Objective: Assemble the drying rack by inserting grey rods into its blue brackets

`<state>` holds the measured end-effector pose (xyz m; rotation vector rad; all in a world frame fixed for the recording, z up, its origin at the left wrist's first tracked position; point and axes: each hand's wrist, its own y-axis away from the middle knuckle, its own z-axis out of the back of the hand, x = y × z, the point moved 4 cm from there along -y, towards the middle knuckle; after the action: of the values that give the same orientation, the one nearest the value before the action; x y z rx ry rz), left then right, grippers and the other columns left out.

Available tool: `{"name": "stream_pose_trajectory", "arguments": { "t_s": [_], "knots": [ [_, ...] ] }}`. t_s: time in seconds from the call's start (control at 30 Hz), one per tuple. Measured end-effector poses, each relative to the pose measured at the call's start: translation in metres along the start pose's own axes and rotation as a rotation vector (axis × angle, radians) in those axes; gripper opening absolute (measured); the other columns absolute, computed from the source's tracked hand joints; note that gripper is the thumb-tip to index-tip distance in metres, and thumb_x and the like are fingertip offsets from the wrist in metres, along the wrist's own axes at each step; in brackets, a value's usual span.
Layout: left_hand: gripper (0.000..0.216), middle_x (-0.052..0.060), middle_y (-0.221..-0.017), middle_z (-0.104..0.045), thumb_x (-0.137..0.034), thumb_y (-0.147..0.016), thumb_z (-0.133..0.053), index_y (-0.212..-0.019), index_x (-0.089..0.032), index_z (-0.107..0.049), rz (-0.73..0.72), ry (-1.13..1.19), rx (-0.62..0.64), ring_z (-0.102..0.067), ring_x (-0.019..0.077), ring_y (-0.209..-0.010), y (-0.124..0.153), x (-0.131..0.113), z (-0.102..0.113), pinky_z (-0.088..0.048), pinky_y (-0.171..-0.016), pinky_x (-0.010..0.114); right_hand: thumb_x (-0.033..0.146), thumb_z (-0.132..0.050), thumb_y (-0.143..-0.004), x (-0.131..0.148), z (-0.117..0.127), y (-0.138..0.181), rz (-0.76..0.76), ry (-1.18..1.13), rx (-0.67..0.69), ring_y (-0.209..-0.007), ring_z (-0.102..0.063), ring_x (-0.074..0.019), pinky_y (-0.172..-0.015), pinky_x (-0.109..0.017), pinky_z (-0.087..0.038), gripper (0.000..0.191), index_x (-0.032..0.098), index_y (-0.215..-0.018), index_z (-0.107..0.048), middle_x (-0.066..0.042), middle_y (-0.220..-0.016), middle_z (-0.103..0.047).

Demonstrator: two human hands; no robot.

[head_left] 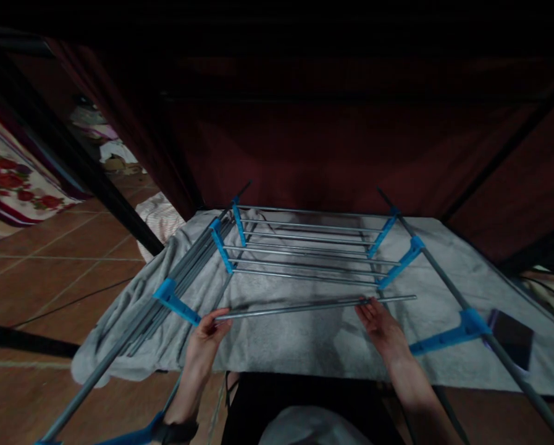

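Between my two hands lies a thin grey metal tube (299,308), held nearly level. My left hand (209,329) pinches its left end beside a blue plastic bracket (178,301) on the left pole. Around the tube near its right part, my right hand (373,315) has its fingers closed, and the free end sticks out past it. A matching blue bracket (448,337) sits on the right pole, apart from the tube's end. Farther back, several metal tubes (304,264) span blue brackets on both sides of the rack.
The rack rests on a grey blanket (286,346). Several loose tubes (193,272) lie along the left pole. A dark phone (511,339) lies at the right. Dark red panels (304,148) stand behind, and tiled floor (73,272) is at left.
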<state>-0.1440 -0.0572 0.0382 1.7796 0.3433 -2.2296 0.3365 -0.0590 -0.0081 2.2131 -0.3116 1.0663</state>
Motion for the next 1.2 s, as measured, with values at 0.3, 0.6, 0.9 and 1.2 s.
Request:
{"name": "stream_pose_trajectory", "arguments": {
  "t_s": [0.3,0.6,0.9,1.2],
  "knots": [
    [0.031,-0.001,-0.091,-0.081,-0.020,-0.075,-0.089,-0.103,-0.024,-0.076,0.340,0.526,-0.253,-0.077,0.0169,-0.082,0.012,0.018,0.007,-0.067,-0.077,0.027,0.047,-0.101,-0.065,0.009,-0.021,0.014,0.095,-0.011,0.106,-0.104,-0.079,-0.0268,-0.103,-0.048,-0.065,0.037,0.028,-0.084,-0.075,-0.004,-0.093,-0.082],
    [0.019,-0.001,-0.086,-0.079,-0.001,-0.089,-0.072,-0.083,-0.018,-0.072,0.648,0.768,-0.365,-0.077,0.0112,-0.073,0.024,0.039,0.018,-0.066,-0.074,0.016,0.040,-0.100,-0.065,0.046,-0.039,0.009,0.134,-0.035,0.099,-0.083,-0.079,-0.0202,-0.078,-0.034,-0.068,0.036,0.025,-0.087,-0.077,-0.004,-0.091,-0.085],
    [0.017,0.004,-0.102,-0.085,-0.005,-0.093,-0.070,-0.101,-0.019,-0.076,0.696,0.771,-0.188,-0.084,0.0173,-0.093,0.041,0.044,0.003,-0.069,-0.085,0.023,0.045,-0.106,-0.058,0.064,-0.069,0.005,0.206,-0.056,0.152,-0.078,-0.079,-0.0173,-0.074,-0.030,-0.068,0.048,0.025,-0.078,-0.067,0.000,-0.086,-0.083],
    [0.024,0.007,-0.096,-0.086,-0.008,-0.103,-0.057,-0.091,-0.016,-0.076,0.744,0.855,-0.220,-0.084,0.0153,-0.086,0.037,-0.007,-0.031,-0.069,-0.077,0.019,0.043,-0.102,-0.068,0.092,-0.081,-0.006,0.283,-0.042,0.149,-0.071,-0.075,-0.0144,-0.067,-0.026,-0.064,0.040,0.025,-0.082,-0.069,-0.001,-0.086,-0.084]
  ]
}}
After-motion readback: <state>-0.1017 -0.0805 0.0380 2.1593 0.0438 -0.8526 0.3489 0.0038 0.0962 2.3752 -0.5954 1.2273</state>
